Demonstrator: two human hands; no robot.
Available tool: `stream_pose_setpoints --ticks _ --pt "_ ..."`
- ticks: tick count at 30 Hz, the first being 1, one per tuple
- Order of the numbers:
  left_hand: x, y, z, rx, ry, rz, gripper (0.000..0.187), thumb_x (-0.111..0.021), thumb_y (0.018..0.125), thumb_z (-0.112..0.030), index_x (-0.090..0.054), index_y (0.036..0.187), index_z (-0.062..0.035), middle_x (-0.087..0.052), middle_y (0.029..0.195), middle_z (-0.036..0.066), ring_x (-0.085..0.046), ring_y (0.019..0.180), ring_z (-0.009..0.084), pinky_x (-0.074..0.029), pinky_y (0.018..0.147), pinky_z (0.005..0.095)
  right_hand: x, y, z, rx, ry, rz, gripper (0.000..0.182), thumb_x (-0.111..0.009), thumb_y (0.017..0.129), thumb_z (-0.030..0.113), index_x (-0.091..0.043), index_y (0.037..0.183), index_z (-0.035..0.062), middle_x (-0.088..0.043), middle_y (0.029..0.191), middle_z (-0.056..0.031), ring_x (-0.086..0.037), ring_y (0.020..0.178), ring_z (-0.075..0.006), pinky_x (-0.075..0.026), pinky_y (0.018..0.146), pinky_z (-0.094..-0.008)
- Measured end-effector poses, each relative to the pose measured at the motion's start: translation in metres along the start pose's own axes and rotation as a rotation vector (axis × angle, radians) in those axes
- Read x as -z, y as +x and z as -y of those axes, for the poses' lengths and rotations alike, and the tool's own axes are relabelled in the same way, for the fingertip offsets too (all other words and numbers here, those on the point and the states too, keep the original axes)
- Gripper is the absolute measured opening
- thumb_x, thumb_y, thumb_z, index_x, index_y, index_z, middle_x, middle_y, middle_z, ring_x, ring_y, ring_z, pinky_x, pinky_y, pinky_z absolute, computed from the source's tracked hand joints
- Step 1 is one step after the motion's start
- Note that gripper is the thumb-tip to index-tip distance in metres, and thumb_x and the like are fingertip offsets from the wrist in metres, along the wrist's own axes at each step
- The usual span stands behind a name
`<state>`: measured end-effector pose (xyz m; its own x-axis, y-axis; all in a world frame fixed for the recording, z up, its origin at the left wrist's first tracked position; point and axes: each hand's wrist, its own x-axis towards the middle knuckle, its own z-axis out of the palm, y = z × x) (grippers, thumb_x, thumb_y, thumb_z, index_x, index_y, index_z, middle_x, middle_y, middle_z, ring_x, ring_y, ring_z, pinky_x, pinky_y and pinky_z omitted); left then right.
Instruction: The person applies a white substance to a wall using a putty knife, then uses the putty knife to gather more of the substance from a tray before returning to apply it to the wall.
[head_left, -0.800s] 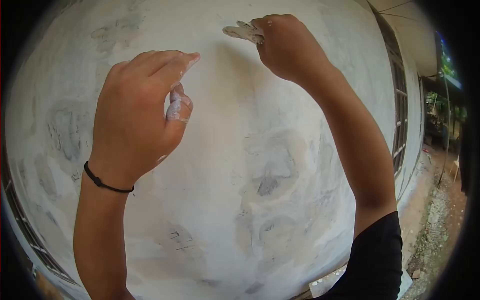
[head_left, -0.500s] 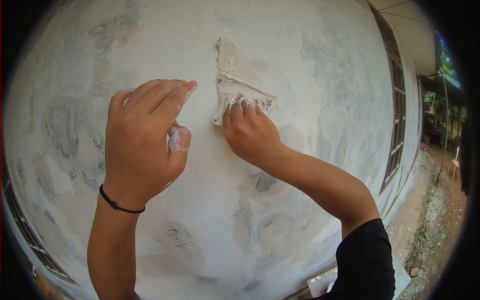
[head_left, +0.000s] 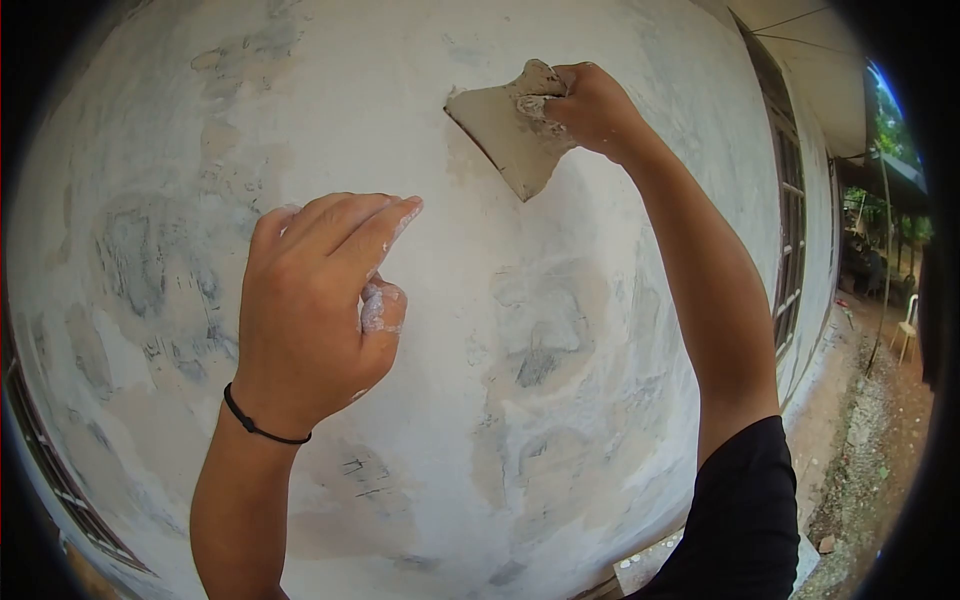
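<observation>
right hand [head_left: 592, 108] grips scraper [head_left: 512, 130] against wall [head_left: 560, 330], above left hand [head_left: 315, 310].

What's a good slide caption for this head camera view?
Right hand presses a putty scraper against the patched wall; left hand held beside it.

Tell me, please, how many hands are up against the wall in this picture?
2. The left hand is raised near the middle of the wall, holding nothing, putty on its fingers. The right hand is higher up, gripping a putty scraper on the plaster. None looks hidden.
</observation>
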<state>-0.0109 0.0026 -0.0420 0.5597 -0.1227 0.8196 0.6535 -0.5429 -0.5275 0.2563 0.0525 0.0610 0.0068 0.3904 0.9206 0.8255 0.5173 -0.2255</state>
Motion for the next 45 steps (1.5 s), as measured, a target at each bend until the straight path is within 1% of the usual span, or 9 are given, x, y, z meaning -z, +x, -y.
stream_pose_setpoints --ticks 6,9,13,21,24,26,33,35,45 --pt "0.004 -0.007 0.005 -0.005 0.008 0.003 0.052 -0.047 0.06 0.005 -0.06 0.11 -0.0034 -0.062 0.11 0.011 -0.057 0.097 0.0236 -0.039 0.083 0.0323 0.029 0.02 -0.051 -0.124 0.052 -0.168 0.028 -0.059 0.072 0.01 -0.064 0.096 -0.0025 -0.063 0.079 -0.0168 -0.06 0.069 -0.027 -0.048 0.067 -0.0363" --pt "0.008 -0.01 0.007 0.008 -0.019 -0.004 0.053 -0.046 0.059 0.005 -0.061 0.11 -0.0033 -0.063 0.108 0.012 -0.057 0.098 0.0239 -0.039 0.083 0.0322 0.028 0.002 -0.012 -0.169 0.116 -0.207 0.026 -0.058 0.072 0.01 -0.065 0.093 -0.0032 -0.065 0.081 -0.0199 -0.063 0.073 -0.031 -0.05 0.067 -0.038" --pt "0.012 -0.011 0.008 -0.015 -0.017 -0.031 0.054 -0.045 0.059 0.003 -0.061 0.109 -0.0031 -0.064 0.107 0.012 -0.057 0.098 0.0251 -0.04 0.084 0.0326 -0.045 -0.023 0.054 0.027 -0.415 -0.313 0.016 -0.052 0.073 0.004 -0.067 0.078 0.0002 -0.065 0.079 -0.0194 -0.064 0.074 -0.0347 -0.053 0.067 -0.0402" --pt "0.021 0.001 0.007 -0.084 -0.019 -0.161 0.052 -0.047 0.058 -0.002 -0.062 0.108 -0.0019 -0.064 0.1 0.013 -0.06 0.085 0.0229 -0.041 0.078 0.0323 -0.061 -0.04 0.132 0.058 -0.012 -0.068 0.008 -0.059 0.07 0.004 -0.066 0.068 -0.0006 -0.065 0.075 -0.0181 -0.066 0.074 -0.0308 -0.054 0.061 -0.0353" --pt "0.028 0.008 0.004 -0.127 -0.019 -0.227 0.048 -0.045 0.061 -0.004 -0.062 0.106 0.0011 -0.065 0.099 0.015 -0.062 0.088 0.0241 -0.047 0.077 0.0327 -0.043 -0.021 0.101 -0.067 0.056 -0.183 0.006 -0.062 0.068 0.003 -0.063 0.067 -0.0029 -0.065 0.078 -0.0197 -0.065 0.075 -0.0318 -0.054 0.061 -0.0358" --pt "0.034 0.01 0.001 -0.164 -0.126 -0.281 0.041 -0.037 0.076 -0.002 -0.058 0.11 0.0052 -0.062 0.107 0.02 -0.061 0.099 0.0304 -0.047 0.09 0.0414 -0.029 -0.003 0.065 -0.243 0.187 -0.186 0.011 -0.063 0.068 0.005 -0.061 0.073 -0.0043 -0.064 0.082 -0.0212 -0.065 0.076 -0.0314 -0.054 0.065 -0.0344" --pt "0.03 0.013 -0.004 -0.216 -0.168 -0.295 0.038 -0.037 0.079 -0.003 -0.057 0.111 0.0058 -0.062 0.106 0.02 -0.062 0.097 0.0295 -0.049 0.088 0.0397 0.016 -0.003 -0.038 -0.34 -0.092 -0.361 0.019 -0.059 0.071 0.011 -0.064 0.083 -0.0031 -0.065 0.085 -0.0211 -0.065 0.079 -0.033 -0.053 0.07 -0.036" --pt "0.026 0.011 -0.001 -0.21 -0.12 -0.319 0.042 -0.04 0.069 -0.006 -0.06 0.104 0.0076 -0.065 0.097 0.021 -0.064 0.087 0.0289 -0.051 0.08 0.0372 0.031 -0.011 -0.027 -0.325 -0.205 -0.377 0.018 -0.059 0.072 0.012 -0.065 0.082 -0.0018 -0.065 0.081 -0.0203 -0.065 0.075 -0.0329 -0.053 0.067 -0.0365" --pt "0.062 -0.031 0.007 -0.023 -0.174 -0.277 0.043 -0.035 0.076 -0.003 -0.055 0.112 0.0102 -0.061 0.107 0.023 -0.06 0.099 0.0319 -0.046 0.09 0.0441 -0.115 -0.025 0.15 0.14 -0.057 -0.225 0.011 -0.054 0.071 0.0 -0.065 0.068 -0.0009 -0.064 0.076 -0.0197 -0.065 0.073 -0.0313 -0.054 0.063 -0.0361"
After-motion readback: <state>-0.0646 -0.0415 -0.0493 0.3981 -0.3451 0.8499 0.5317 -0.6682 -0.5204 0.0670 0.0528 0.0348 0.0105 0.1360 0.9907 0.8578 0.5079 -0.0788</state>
